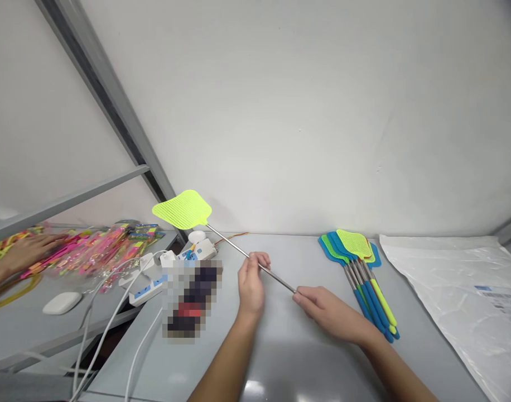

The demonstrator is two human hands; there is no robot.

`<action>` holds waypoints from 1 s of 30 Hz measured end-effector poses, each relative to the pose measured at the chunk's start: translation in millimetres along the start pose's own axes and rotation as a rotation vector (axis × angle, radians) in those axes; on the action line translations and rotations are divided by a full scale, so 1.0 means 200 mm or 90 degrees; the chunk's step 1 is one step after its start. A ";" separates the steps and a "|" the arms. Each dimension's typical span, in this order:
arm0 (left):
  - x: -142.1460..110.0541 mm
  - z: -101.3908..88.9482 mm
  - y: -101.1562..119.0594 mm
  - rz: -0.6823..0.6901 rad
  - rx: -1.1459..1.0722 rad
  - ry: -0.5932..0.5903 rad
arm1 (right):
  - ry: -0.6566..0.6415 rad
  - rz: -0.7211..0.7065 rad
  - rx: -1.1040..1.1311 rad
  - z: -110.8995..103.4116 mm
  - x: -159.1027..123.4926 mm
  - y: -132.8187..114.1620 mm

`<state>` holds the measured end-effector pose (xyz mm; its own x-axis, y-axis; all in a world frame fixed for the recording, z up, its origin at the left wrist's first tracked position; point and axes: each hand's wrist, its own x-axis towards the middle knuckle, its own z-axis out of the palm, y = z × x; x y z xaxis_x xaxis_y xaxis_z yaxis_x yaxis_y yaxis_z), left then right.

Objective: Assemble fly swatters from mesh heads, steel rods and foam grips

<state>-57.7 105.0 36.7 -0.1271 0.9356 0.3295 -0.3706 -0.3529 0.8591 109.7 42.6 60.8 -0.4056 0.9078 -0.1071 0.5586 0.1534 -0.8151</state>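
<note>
A fly swatter (183,211) with a yellow-green mesh head and a thin metal rod slants across the middle, its head up at the left. My left hand (252,285) is closed around the rod near its middle. At the rod's lower right end, my right hand (322,310) grips it between thumb and fingers; the handle end is hidden in that hand. To the right of my hands lies a bundle of fly swatters (358,268), with blue and yellow-green heads and handles and metal rods.
A white plastic mailing bag (439,290) lies at the right. White power strips (149,287) with cables and a blurred-out object (192,301) sit at the left. Beyond a metal frame (109,100), another person's hand (32,251) reaches over colourful packaged items (113,248).
</note>
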 end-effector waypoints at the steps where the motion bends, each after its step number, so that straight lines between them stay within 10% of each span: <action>1: 0.02 -0.01 0.01 0.009 -0.012 0.016 | -0.002 0.011 -0.013 0.00 -0.03 0.00; 11: 0.06 -0.03 0.00 0.005 -0.049 0.051 | 0.082 0.110 -0.155 0.05 -0.17 0.05; 20: -0.15 0.13 -0.03 -0.039 0.161 -0.224 | 0.203 0.081 -0.213 0.07 -0.03 -0.02; 30: -0.08 0.13 0.05 0.067 0.150 -0.098 | 0.196 0.083 -0.213 0.07 -0.11 0.02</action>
<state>-35.2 87.4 49.8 -0.0051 0.8872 0.4614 -0.1369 -0.4577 0.8785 111.0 17.0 52.2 -0.1112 0.9936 0.0184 0.8132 0.1017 -0.5730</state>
